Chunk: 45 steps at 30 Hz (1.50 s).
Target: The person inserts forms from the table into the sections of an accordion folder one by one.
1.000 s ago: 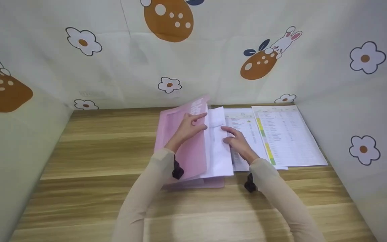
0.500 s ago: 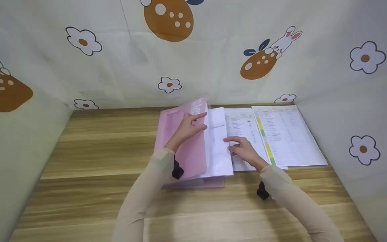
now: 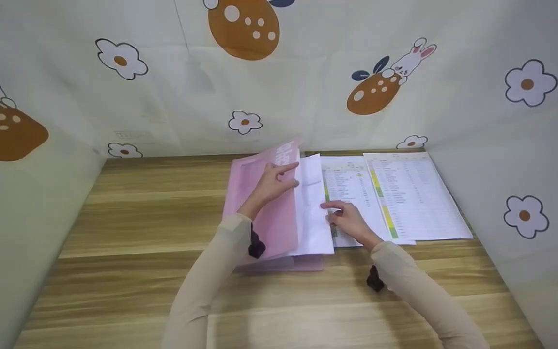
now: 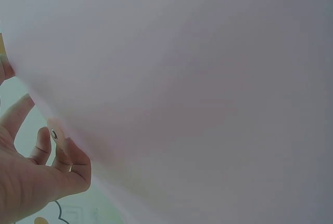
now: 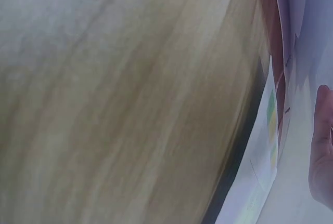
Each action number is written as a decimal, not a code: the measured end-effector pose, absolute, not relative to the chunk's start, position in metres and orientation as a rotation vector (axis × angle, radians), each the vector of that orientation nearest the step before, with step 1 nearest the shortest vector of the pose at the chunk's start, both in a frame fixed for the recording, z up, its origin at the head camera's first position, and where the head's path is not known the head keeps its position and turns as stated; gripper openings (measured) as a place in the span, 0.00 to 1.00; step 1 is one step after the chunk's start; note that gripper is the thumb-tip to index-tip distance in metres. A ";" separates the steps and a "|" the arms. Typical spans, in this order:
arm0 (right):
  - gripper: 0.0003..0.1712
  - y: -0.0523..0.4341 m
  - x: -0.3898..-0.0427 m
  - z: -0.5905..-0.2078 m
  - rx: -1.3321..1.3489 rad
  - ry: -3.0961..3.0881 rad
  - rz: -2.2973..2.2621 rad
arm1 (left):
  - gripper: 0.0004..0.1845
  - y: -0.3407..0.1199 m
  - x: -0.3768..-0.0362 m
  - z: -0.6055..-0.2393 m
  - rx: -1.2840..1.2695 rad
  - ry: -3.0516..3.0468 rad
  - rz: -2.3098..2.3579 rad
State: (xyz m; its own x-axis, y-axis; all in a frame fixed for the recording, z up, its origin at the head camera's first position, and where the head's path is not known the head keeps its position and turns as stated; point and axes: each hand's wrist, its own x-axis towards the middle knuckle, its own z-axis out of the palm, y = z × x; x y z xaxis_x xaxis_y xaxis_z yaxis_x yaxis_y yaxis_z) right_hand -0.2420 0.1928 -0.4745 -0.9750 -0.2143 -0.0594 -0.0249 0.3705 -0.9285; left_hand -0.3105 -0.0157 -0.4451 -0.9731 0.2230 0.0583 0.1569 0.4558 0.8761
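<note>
A pink folder [image 3: 264,218] lies open on the wooden table [image 3: 153,213]. My left hand [image 3: 279,180] holds its front cover [image 4: 197,89] lifted by the right edge, and that cover fills the left wrist view beside my fingers [image 4: 62,156]. A white sheet [image 3: 314,223] lies inside the folder. Just to its right, my right hand [image 3: 343,215] pinches the left edge of a printed sheet [image 3: 354,186] with coloured cells. The right wrist view shows that sheet [image 5: 270,125] on the table [image 5: 104,104] and one fingertip [image 5: 322,151].
A second printed sheet [image 3: 417,194] lies flat at the right, partly over the first. Cloth walls [image 3: 308,97] with flowers and rabbits close in the back and both sides. Bare wood stretches to the left and along the front edge.
My right hand left the white sheet in the folder, moved right onto the printed sheet and drew it a little to the left. The left hand kept the cover raised.
</note>
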 end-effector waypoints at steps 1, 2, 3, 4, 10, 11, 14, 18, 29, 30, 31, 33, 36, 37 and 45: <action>0.19 0.192 -0.242 -0.475 -0.219 2.451 -1.661 | 0.26 -0.016 -0.311 -0.445 0.337 2.624 1.567; 0.19 0.192 -0.242 -0.476 -0.224 2.450 -1.661 | 0.26 -0.016 -0.311 -0.445 0.332 2.623 1.568; 0.18 0.191 -0.243 -0.477 -0.228 2.446 -1.665 | 0.26 -0.016 -0.311 -0.446 0.329 2.624 1.566; 0.18 0.190 -0.243 -0.478 -0.237 2.444 -1.669 | 0.26 -0.016 -0.311 -0.446 0.327 2.625 1.565; 0.19 0.184 -0.246 -0.481 -0.283 2.424 -1.703 | 0.27 -0.015 -0.311 -0.446 0.317 2.623 1.569; 0.18 0.183 -0.246 -0.481 -0.294 2.423 -1.710 | 0.27 -0.016 -0.311 -0.445 0.317 2.621 1.572; 0.18 0.180 -0.246 -0.481 -0.332 2.421 -1.723 | 0.26 -0.016 -0.311 -0.445 0.328 2.622 1.575; 0.19 0.176 -0.246 -0.481 -0.349 2.389 -1.744 | 0.26 -0.016 -0.311 -0.446 0.345 2.637 1.562; 0.18 0.169 -0.245 -0.474 -0.481 2.538 -1.619 | 0.26 -0.015 -0.311 -0.446 0.365 2.658 1.555; 0.18 0.169 -0.246 -0.475 -0.485 2.532 -1.622 | 0.27 -0.015 -0.310 -0.446 0.363 2.659 1.554; 0.18 0.169 -0.248 -0.476 -0.485 2.521 -1.628 | 0.27 -0.015 -0.310 -0.446 0.361 2.659 1.554; 0.19 0.169 -0.250 -0.480 -0.490 2.500 -1.645 | 0.27 -0.015 -0.310 -0.446 0.357 2.660 1.552; 0.19 0.171 -0.258 -0.495 -0.428 2.473 -1.690 | 0.27 -0.015 -0.311 -0.446 0.356 2.660 1.546; 0.19 0.172 -0.261 -0.500 -0.401 2.478 -1.702 | 0.27 -0.015 -0.311 -0.446 0.357 2.658 1.546; 0.18 0.171 -0.267 -0.516 -0.312 2.562 -1.695 | 0.26 -0.016 -0.311 -0.445 0.355 2.656 1.549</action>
